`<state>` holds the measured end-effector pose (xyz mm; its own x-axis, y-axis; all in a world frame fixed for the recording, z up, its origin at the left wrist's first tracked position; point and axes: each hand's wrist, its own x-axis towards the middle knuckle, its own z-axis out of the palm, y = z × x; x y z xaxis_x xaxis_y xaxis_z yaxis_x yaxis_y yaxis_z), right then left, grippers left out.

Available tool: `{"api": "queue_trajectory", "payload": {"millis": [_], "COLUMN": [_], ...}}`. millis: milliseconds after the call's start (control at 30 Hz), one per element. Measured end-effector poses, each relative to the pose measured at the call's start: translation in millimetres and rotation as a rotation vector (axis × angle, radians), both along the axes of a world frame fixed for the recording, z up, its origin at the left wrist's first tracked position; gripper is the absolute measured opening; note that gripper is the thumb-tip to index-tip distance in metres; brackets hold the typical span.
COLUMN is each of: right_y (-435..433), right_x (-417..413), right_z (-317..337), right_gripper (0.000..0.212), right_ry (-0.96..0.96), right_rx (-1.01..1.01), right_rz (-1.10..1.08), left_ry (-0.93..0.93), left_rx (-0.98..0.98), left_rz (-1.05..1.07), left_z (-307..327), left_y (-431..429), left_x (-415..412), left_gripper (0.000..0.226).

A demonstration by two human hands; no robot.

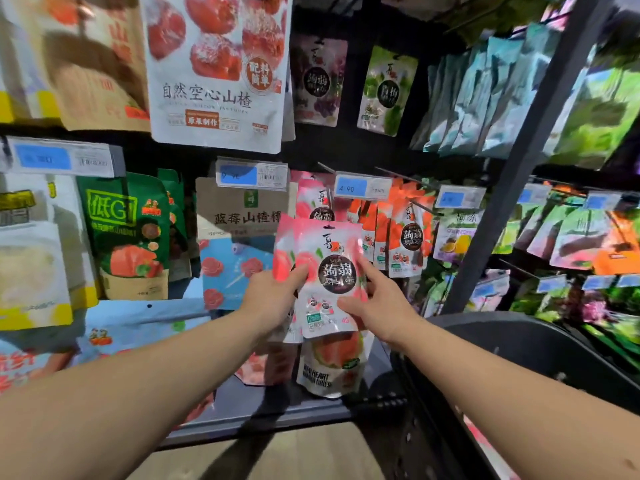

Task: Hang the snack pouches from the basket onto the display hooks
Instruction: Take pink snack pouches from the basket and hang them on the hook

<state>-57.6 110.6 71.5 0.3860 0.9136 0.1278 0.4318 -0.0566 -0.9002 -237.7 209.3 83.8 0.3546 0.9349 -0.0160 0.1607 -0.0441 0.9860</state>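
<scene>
Seemingly midway, the person is holding a small stack of pink pouches [329, 271] at the middle of the frame, the left hand [273, 292] gripping its left edge, the right hand [377, 306] clasping its right side. Matching pouches [317, 202] are already hanging just above; the basket [519, 355] at lower right is hiding whatever is remaining

There is only one view, worn on the person's head. It looks forward and a little down at the snack rack [349, 150], close enough that both hands reach it (the wide lens tilts the grey post [519, 168] at right). The left hand [273, 296] and right hand [381, 306] hold pink pouches [332, 271] mid-frame. The dark basket [519, 344] fills the lower right.
</scene>
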Motion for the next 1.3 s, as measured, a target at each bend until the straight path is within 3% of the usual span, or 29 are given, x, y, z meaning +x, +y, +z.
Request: {"api": "queue_trajectory", "payload": {"millis": [233,1167,1300], "right_y": [9,22,29], "right_x": [23,19,15], "right_z": [11,18,8], "right_gripper": [0.094,0.101,0.097], "right_ry": [0.013,-0.108,-0.076], "right_rx": [0.123,0.001,0.082], "right_rz": [-0.143,-0.142,-0.172], "left_ry": [0.037,0.082,0.078], "left_rx": [0.01,0.025,0.025], "left_rz": [0.042,0.03,0.037], "left_z": [-7,-2,-4], "left_y": [13,18,22], "left_x": [5,-17,-17], "left_gripper": [0.043,0.046,0.043]}}
